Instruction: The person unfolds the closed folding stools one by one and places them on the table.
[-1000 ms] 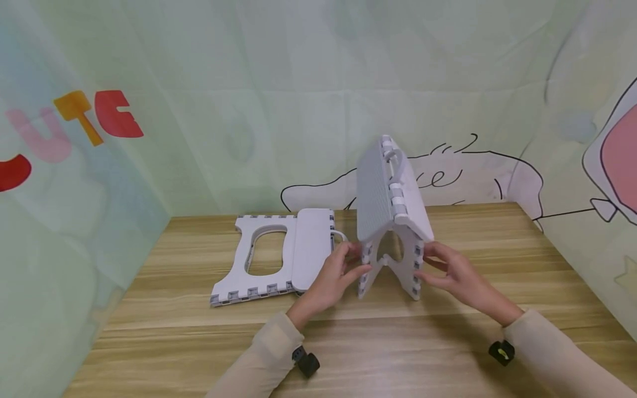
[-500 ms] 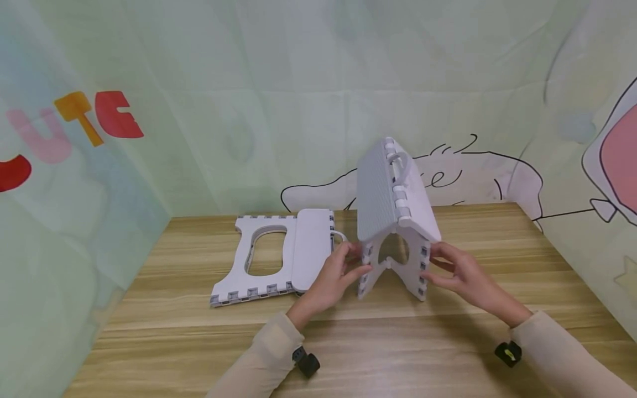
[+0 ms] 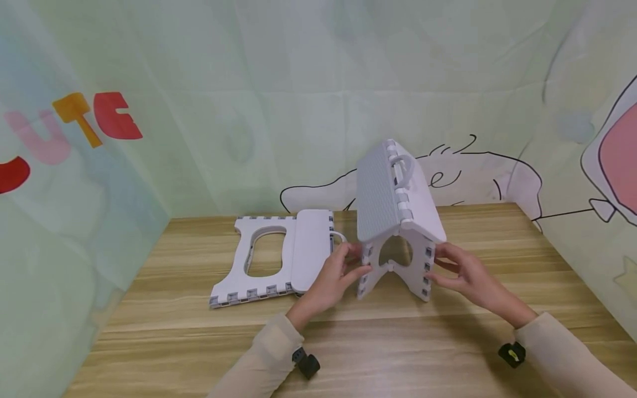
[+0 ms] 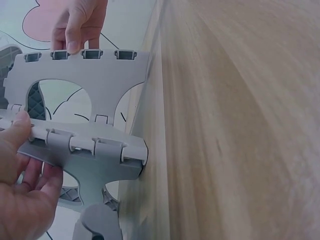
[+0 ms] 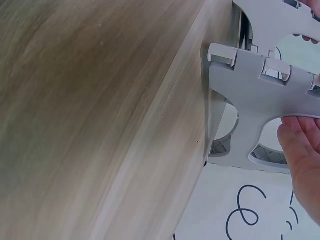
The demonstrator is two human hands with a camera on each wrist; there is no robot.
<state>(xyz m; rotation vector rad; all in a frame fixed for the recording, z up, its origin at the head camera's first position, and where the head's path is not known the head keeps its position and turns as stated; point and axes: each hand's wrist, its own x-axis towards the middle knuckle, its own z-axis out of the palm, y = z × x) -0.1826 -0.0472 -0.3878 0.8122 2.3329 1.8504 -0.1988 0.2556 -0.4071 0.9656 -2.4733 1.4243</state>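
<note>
A white folding step stool (image 3: pixel 378 204) stands half unfolded on the table, its two top panels peaked like a roof and its legs spread apart. A curved carry handle (image 3: pixel 405 170) sticks up at the ridge. My left hand (image 3: pixel 338 276) grips the edge of the left leg panel, thumb on the outer side and fingers through the leg opening, as the left wrist view shows. On the other side my right hand (image 3: pixel 463 273) holds the right leg panel's edge; in the right wrist view its fingers reach into the cut-out. Part of the left fingertips is hidden in the head view.
Another white folding step stool (image 3: pixel 311 249) lies folded flat just left of the standing one, close behind my left hand. The wood-grain table (image 3: pixel 398 342) meets a printed cloth backdrop (image 3: pixel 249 127) at the back and sides.
My right hand has moved right, drawing the right leg panel outward. The stool's legs are wider apart and its ridge sits a little lower and further right. My left hand stays in place.
</note>
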